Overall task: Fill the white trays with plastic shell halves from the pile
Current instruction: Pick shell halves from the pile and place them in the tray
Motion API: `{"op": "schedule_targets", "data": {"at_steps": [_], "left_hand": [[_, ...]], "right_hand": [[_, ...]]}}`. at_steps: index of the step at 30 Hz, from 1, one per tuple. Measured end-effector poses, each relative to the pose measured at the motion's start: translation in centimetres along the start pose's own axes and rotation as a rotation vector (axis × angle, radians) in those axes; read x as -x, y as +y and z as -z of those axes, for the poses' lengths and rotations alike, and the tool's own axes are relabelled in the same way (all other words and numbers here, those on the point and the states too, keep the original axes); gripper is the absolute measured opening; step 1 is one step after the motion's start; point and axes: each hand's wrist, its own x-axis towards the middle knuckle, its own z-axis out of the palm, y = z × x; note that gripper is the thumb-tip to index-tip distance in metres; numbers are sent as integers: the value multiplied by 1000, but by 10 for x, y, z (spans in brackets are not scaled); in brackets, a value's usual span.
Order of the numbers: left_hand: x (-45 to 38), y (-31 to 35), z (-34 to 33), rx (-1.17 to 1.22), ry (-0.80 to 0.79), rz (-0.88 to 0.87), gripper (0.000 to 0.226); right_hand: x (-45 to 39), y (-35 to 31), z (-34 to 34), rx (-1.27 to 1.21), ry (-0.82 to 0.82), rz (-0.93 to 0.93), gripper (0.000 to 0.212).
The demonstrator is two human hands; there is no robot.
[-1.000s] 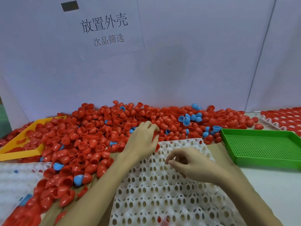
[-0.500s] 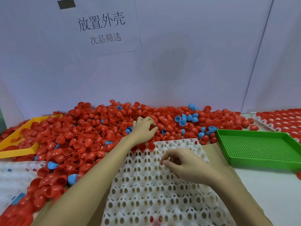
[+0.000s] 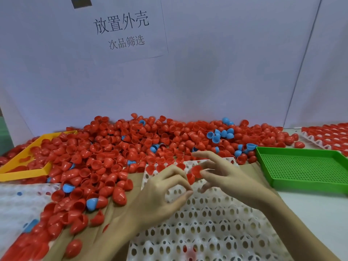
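A head-worn camera looks down at a worktop (image 3: 310,213) covered in small plastic parts. At the far left a yellow tray (image 3: 22,173) sits partly buried under a wide pile of red shell halves (image 3: 105,153), with a few blue shell halves (image 3: 220,134) scattered among them; the pile runs across the back of the worktop against a white wall bearing a paper sign (image 3: 122,29). Near the lower left, part of another white tray (image 3: 17,208) shows. In the centre lies the white tray (image 3: 207,228) being filled, its many cups nearly all empty apart from a few red halves along its far edge. Above it the left hand (image 3: 160,196) has its fingers curled, thumb and forefinger nearly meeting, with a red shell half (image 3: 190,178) at the fingertips. Just beside it the right hand (image 3: 227,178) pinches another red shell half (image 3: 196,170) between thumb and fingers, the other fingers spread. Motion blur hides the exact grip. To the right is a green perforated tray (image 3: 305,166), and beyond it a filled tray (image 3: 327,136) of red halves. The hands are close together, so a half could likely be knocked loose and bounce away, or land tilted in a cup.
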Motion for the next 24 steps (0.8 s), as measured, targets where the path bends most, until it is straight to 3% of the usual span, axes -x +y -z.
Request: {"op": "schedule_targets", "data": {"at_steps": [3, 8, 11, 15, 18, 24], "left_hand": [[13, 0, 7, -16, 34, -6, 12], [18, -1, 20, -25, 144, 45, 19], [20, 0, 25, 119, 185, 114, 17], [21, 3, 25, 257, 245, 246, 37], [20, 5, 23, 263, 270, 246, 45], [22, 7, 18, 237, 231, 246, 25]], "right_hand": [[3, -7, -7, 69, -99, 106, 37], [2, -9, -22, 142, -48, 233, 30], [1, -7, -24, 129, -22, 299, 38], [0, -8, -28, 106, 1, 375, 37], [0, -8, -29, 88, 2, 396, 34], [0, -8, -33, 13, 16, 357, 30]]}}
